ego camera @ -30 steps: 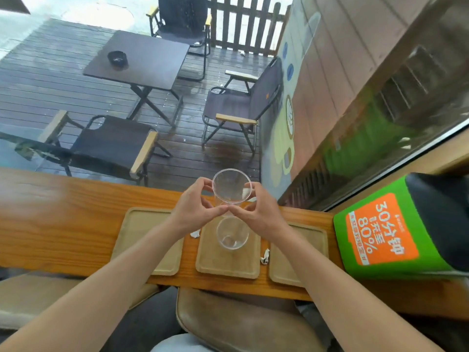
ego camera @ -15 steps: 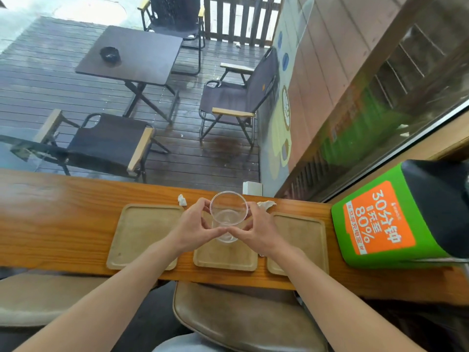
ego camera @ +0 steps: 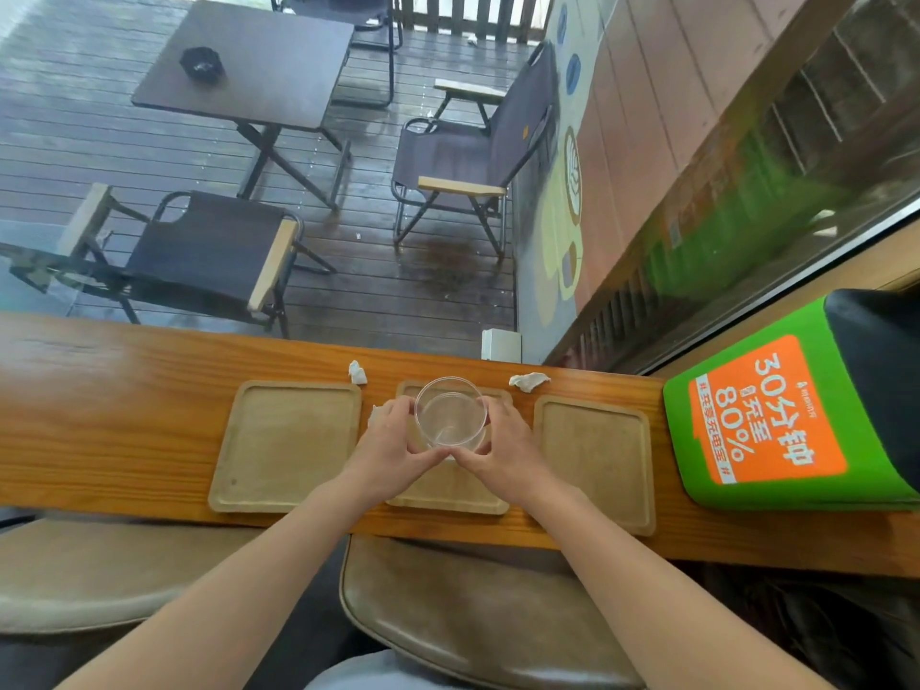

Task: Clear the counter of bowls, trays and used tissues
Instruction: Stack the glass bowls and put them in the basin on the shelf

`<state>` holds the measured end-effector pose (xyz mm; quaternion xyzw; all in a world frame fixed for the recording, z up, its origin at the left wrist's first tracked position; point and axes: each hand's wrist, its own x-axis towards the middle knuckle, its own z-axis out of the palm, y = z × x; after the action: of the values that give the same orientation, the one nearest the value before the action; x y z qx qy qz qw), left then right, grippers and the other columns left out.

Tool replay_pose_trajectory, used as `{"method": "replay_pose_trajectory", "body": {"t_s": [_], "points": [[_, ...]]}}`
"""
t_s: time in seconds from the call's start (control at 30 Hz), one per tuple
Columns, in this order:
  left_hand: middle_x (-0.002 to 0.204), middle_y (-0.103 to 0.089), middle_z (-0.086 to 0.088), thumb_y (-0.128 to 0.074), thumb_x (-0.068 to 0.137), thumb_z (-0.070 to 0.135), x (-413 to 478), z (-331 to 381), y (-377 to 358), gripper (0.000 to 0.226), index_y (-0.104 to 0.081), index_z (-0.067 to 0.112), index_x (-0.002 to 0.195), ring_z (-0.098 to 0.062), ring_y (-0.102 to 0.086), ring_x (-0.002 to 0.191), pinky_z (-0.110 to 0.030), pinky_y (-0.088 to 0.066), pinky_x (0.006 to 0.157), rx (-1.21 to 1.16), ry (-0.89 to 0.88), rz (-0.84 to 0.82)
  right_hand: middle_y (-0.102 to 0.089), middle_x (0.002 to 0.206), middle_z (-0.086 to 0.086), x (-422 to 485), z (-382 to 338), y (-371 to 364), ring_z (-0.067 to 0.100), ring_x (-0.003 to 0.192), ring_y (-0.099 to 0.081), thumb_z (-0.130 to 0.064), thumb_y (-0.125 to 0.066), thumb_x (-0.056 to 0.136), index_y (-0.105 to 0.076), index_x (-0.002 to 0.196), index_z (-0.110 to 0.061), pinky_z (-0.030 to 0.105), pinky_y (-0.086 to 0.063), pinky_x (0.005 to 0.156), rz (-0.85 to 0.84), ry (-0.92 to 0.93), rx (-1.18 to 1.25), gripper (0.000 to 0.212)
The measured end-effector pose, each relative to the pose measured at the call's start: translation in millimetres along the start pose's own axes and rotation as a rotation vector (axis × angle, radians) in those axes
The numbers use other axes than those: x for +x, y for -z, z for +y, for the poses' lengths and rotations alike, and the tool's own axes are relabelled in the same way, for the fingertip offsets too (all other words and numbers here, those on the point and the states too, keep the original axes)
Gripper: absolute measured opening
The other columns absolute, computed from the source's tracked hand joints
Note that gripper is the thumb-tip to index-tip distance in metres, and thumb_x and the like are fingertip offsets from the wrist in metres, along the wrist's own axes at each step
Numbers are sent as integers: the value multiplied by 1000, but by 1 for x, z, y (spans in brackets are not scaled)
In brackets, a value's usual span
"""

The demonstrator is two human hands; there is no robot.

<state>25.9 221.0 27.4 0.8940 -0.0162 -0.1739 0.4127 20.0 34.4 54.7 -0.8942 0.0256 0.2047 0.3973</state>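
Note:
A clear glass bowl sits nested in a second clear bowl on the middle wooden tray. My left hand and my right hand cup the bowl from both sides, thumbs meeting in front of it. The left tray and the right tray hold nothing. Two crumpled white tissues lie behind the trays: one tissue at the left tray's far corner, another tissue further right. A third tissue scrap peeks out beside my left hand.
The wooden counter runs along a window. A green and orange box stands at its right end. A small white block sits at the far edge. Padded stools are below me. Patio chairs and a table are outside.
Both hands brought the raised bowl down into the bowl standing on the middle tray. The two far tissues have come into view.

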Motion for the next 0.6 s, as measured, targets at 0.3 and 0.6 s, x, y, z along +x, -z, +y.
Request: {"method": "replay_pose_trajectory", "body": {"t_s": [0.3,0.6], "points": [[103,-49,23,-75,73,59,-1,-6,-6,54,-37,48,109,-6,-61,69,-15,-45,58,6,22,-19,-44,132,-2,2,4,-7,15,113,-53,-46,-78,79,-39,143,-21,38,-53,96,24,-2,-9,80],[101,-46,28,-78,78,44,-5,-5,-9,55,-38,40,114,-8,-56,75,-17,-46,65,-12,29,2,-45,124,-4,3,7,-10,10,110,-50,-38,-81,78,-44,137,-24,32,-51,96,39,14,3,71]]}}
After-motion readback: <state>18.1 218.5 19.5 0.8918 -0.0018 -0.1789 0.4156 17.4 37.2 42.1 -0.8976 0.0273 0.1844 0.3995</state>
